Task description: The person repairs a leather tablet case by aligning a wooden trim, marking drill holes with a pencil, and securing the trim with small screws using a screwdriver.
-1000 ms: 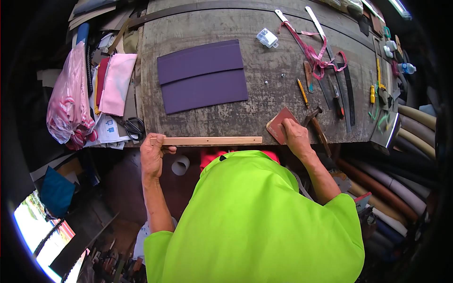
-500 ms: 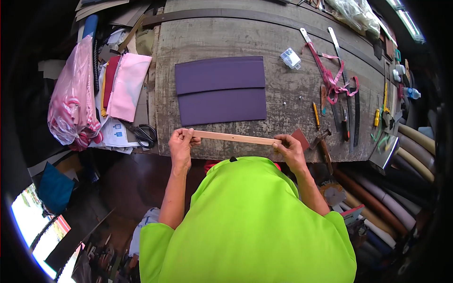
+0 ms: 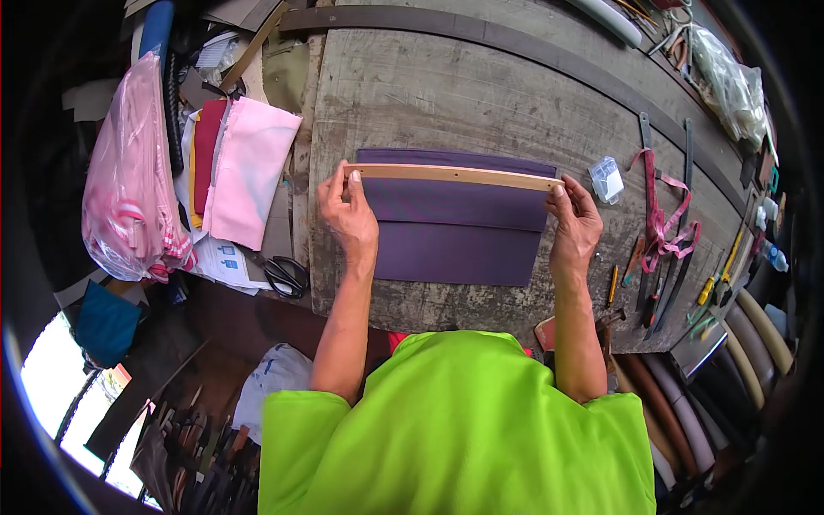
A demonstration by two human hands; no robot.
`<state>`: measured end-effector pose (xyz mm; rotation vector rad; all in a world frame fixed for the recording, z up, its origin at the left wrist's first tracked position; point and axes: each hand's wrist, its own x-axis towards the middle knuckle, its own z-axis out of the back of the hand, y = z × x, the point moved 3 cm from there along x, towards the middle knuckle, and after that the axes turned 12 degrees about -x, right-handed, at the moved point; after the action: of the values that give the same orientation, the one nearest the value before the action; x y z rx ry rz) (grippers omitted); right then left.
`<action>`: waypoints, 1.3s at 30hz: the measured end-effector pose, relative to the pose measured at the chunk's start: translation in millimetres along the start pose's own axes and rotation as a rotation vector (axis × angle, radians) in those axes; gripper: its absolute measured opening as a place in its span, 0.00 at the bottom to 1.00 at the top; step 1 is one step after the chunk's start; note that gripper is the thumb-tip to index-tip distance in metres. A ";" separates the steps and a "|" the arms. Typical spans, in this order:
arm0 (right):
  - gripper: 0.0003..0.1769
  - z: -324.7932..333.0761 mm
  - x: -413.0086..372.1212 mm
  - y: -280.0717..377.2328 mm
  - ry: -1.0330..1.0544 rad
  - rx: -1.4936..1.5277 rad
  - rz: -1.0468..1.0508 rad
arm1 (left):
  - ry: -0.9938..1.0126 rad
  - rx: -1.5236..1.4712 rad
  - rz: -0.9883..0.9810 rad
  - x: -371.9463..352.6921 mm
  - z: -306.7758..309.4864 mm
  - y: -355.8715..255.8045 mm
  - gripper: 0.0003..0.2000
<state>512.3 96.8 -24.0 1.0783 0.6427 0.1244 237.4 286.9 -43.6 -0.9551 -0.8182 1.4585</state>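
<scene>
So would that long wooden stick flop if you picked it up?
Probably not: the wooden strip runs in a clean line between the left hand and right hand, so it seems stiff. It looks thin, so likely light. Its flat faces suggest it won't roll.

Worn wooden surface (image 3: 481, 94), scratched and grey. Dark strip (image 3: 515, 39) runs along its far edge. Left of the surface: pink plastic bag (image 3: 124, 189), stuffed; pink fabric (image 3: 249, 172) just beside it, dark red piece (image 3: 209, 146) between the two. Printed papers (image 3: 225, 260) near the left corner, black scissors (image 3: 287, 276) lying on their right edge. Right side: small clear plastic box (image 3: 606, 178), pink ribbon (image 3: 659, 227) draped over long dark blades (image 3: 678, 257), yellow pencil (image 3: 613, 285) nearer. Reddish block (image 3: 547, 330) at the near edge, hammer (image 3: 608, 319) touching it. Rolls of material (image 3: 755, 343) stacked off the right edge. Clear bag (image 3: 730, 81) far right. Blue cloth (image 3: 107, 326) low on the left.
</scene>
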 end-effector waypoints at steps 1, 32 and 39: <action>0.19 -3.4 6.7 1.7 -0.017 -0.032 0.010 | -0.018 0.004 -0.010 2.4 -6.3 -0.6 0.15; 0.16 -17.7 31.9 -22.0 -0.137 -0.173 -0.081 | -0.097 0.299 -0.209 -0.2 -45.3 12.9 0.16; 0.17 -14.9 31.2 -22.2 -0.095 -0.115 -0.112 | -0.109 0.250 -0.136 1.6 -47.7 12.8 0.14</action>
<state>525.0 110.0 -60.8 0.9293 0.6018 0.0126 275.0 285.7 -75.6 -0.6249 -0.7441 1.4636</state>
